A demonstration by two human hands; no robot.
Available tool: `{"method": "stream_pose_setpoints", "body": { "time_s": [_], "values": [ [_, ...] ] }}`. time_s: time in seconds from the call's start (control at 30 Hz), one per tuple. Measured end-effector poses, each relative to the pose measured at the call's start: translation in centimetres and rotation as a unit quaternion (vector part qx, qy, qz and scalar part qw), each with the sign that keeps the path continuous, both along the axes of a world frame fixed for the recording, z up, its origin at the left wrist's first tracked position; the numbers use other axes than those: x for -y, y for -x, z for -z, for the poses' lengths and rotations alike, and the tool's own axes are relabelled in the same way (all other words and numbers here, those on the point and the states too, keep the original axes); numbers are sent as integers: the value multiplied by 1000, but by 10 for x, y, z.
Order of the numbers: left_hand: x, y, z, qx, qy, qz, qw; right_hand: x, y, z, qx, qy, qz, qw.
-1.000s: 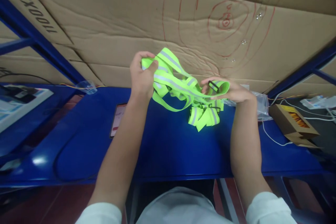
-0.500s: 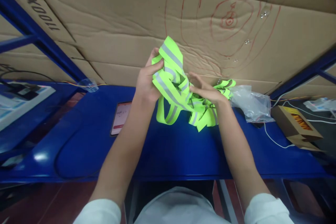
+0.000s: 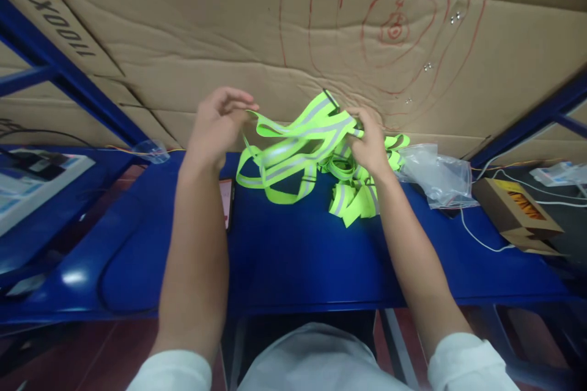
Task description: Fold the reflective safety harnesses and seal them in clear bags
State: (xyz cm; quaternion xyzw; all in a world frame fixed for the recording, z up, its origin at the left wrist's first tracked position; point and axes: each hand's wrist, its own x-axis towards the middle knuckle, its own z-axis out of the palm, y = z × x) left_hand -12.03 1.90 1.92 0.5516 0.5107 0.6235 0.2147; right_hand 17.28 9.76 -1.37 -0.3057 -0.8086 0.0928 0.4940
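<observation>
A neon yellow-green reflective strap (image 3: 293, 162) with a grey stripe is stretched between my two hands, hanging in loops above the table. My left hand (image 3: 219, 125) pinches one end of it between thumb and fingers. At the other side my right hand (image 3: 368, 140) grips several layers of the strap, a dark buckle or slider (image 3: 331, 99) sticking up beside it. Behind and below the right hand, more strap of the same kind (image 3: 353, 198) lies bunched on the blue table (image 3: 302, 263).
A phone (image 3: 226, 203) lies partly hidden behind my left forearm. Right of the straps are a clear plastic bag (image 3: 438, 174), a white cable and an open cardboard box (image 3: 518, 211). A cardboard sheet (image 3: 197, 24) with red drawn rings stands at the back. Blue frame posts flank it.
My left hand has moved left and slightly down, drawing the strap out of its bunch into long loops. My right hand has closed on the strap. The view has shifted slightly.
</observation>
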Motion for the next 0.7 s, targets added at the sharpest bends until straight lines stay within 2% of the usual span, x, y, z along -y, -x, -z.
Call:
{"method": "stream_pose_setpoints", "body": {
  "time_s": [0.07,0.1,0.2,0.23,0.27,0.33,0.4,0.47,0.53,0.63,0.7],
  "values": [
    [-2,-5,4,-53,-22,-12,998,7,-1,-5,22,-57,4,998],
    [-1,-11,5,-87,-35,11,996,12,-1,-8,37,-75,5,996],
    [7,-40,2,-167,-55,167,970,26,1,-13,82,-103,17,991],
    [10,-49,0,-180,-60,200,961,30,1,-15,92,-110,25,989],
    [13,-58,-2,-198,-69,208,955,33,1,-16,100,-116,33,988],
    [17,-69,-5,-235,-98,179,950,35,1,-18,116,-126,43,984],
    [16,-73,-5,-245,-121,169,947,35,0,-19,132,-130,44,982],
    [9,-70,-2,-200,-128,193,952,33,1,-20,148,-125,39,980],
    [-3,-62,5,-109,-123,194,967,32,2,-19,156,-109,18,982],
    [-25,-45,20,38,-91,114,989,29,3,-17,128,-90,-11,988],
    [-34,-35,28,84,-64,35,994,28,4,-15,96,-93,-7,991]
  ]
}}
